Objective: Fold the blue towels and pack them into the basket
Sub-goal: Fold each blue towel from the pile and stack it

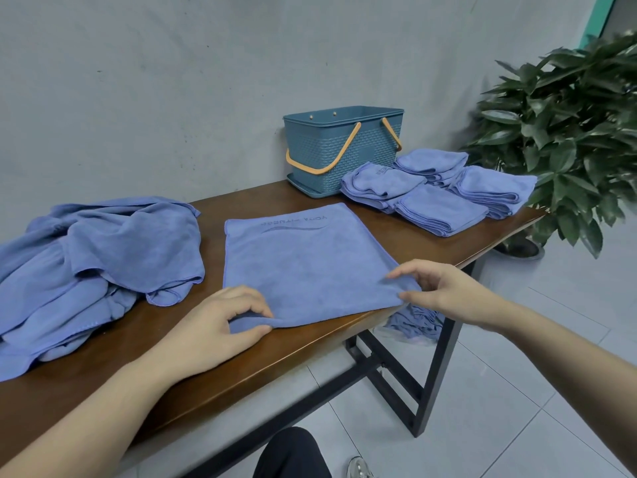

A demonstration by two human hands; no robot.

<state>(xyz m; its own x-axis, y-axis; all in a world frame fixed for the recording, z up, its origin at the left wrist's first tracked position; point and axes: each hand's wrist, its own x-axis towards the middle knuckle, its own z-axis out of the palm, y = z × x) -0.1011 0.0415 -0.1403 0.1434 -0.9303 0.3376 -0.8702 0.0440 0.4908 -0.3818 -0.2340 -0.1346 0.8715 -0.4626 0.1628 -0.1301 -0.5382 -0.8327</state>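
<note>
Here a blue towel (303, 267) lies spread flat on the brown counter (396, 236), printed lettering near its far edge, its near edge reaching the counter's front edge. The left hand (220, 322) pinches the towel's near left corner between thumb and curled fingers, the cloth bunched up slightly there. The right hand (448, 288) pinches the near right corner the same way, lifting it a little off the counter where it overhangs the edge; more blue cloth hangs down below that corner, beside the black counter leg.

To the left sits a loose heap of unfolded towels (86, 270), crumpled and draped over one another, just beside the spread towel. At the far right end, several stacks of folded towels (441, 191) lie close together. The teal basket (341, 150) with orange handles stands upright behind them against the grey wall, just left of the stacks, resting on a matching tray. A leafy potted plant (565, 132) stands on the tiled floor beyond the counter's right end.
</note>
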